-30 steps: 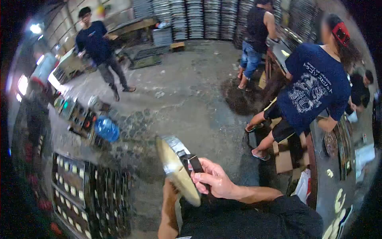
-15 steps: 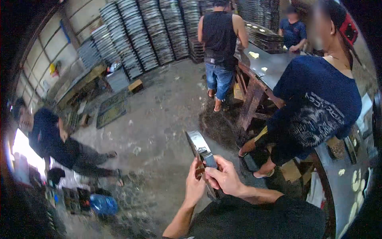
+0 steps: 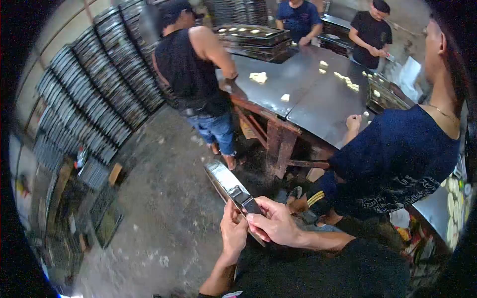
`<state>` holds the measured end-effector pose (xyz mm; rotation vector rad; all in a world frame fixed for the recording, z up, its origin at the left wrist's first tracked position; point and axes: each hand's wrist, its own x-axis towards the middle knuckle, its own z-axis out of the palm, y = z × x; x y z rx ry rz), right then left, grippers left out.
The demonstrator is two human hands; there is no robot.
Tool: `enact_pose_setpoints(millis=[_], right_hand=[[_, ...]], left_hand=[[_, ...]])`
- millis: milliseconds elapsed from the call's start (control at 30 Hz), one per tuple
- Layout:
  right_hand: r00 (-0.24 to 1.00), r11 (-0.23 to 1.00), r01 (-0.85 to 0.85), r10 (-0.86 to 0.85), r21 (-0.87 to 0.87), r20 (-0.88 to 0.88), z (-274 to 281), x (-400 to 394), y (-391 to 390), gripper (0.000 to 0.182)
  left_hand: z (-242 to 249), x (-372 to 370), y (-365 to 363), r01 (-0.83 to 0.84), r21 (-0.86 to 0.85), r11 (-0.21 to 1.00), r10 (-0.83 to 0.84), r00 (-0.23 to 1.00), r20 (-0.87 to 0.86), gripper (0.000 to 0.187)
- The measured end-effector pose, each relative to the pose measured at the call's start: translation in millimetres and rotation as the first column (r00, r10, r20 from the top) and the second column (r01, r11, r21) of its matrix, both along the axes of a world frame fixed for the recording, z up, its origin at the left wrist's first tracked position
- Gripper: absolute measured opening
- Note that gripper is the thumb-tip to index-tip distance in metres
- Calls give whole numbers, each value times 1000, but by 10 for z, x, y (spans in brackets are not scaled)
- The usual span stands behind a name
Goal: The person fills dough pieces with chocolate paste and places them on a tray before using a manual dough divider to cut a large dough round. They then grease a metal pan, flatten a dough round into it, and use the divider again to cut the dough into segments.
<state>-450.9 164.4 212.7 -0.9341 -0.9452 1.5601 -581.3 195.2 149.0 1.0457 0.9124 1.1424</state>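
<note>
Both my hands are closed around a long, narrow, shiny metal object (image 3: 223,180) with a dark section near its lower end. Its exact kind I cannot make out. It is tilted, the far end pointing up and to the left. My left hand (image 3: 233,232) grips its left side near the lower end. On the other side, my right hand (image 3: 278,223) is wrapped over the dark section, thumb on top. My fingers and palms hide part of the lower end.
Ahead is a metal-topped worktable (image 3: 308,119) with pieces of dough (image 3: 258,77) and trays (image 3: 253,42). A person in a sleeveless top (image 3: 189,69) stands at its left, another in dark blue (image 3: 397,154) close on my right. Tall tray stacks (image 3: 94,84) line the left wall.
The view has swung to the right, bringing more of the worktable and another person into sight. A person at the far left has left the view. Both hands keep their hold.
</note>
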Motion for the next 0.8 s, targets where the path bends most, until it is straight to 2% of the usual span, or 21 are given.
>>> enact_pose_setpoints(millis=[33, 100, 167, 200, 300, 333, 367, 433, 567, 600, 800], right_hand=[[1000, 1000, 25, -24, 8, -19, -16, -11, 205, 14], [995, 994, 104, -104, 20, 7, 92, -13, 618, 15], [971, 971, 233, -235, 49, 36, 164, -7, 993, 15], [958, 957, 285, -286, 62, 19, 221, 36, 1131, 18], [871, 873, 486, -488, 44, 51, 379, 110, 1460, 19], [849, 850, 525, -527, 49, 36, 422, 150, 1550, 20], [826, 827, 560, -562, 45, 42, 453, 187, 1651, 21], [749, 757, 646, -653, 92, 112, 556, 248, 1881, 17], [624, 641, 756, -767, 135, 149, 620, 586, 2241, 18], [594, 607, 784, -794, 131, 130, 618, 672, 2336, 19], [515, 514, 848, -856, 131, 27, 707, 1351, 2851, 19]], left_hand=[[0, 4, 272, 53, -32, 998, -52, 998, 18, 55], [-36, 64, 861, 145, 29, 989, -140, 982, -125, 42], [-11, 102, 1390, 278, 33, 960, -276, 960, -51, 43], [79, 210, 1640, 309, 142, 940, -290, 946, -143, 45], [375, 519, 2210, 420, 384, 822, -366, 907, -209, 47], [415, 610, 2392, 471, 418, 777, -417, 882, -219, 44], [440, 723, 2550, 497, 370, 785, -450, 868, -211, 39], [444, 969, 2849, 526, 463, 714, -449, 851, -273, 34], [532, 1537, 3278, 584, 444, 679, -611, 785, -99, 30], [541, 1691, 3387, 635, 376, 674, -696, 717, 37, 31], [632, 2506, 3964, 732, 379, 567, -809, 582, 87, 33]])
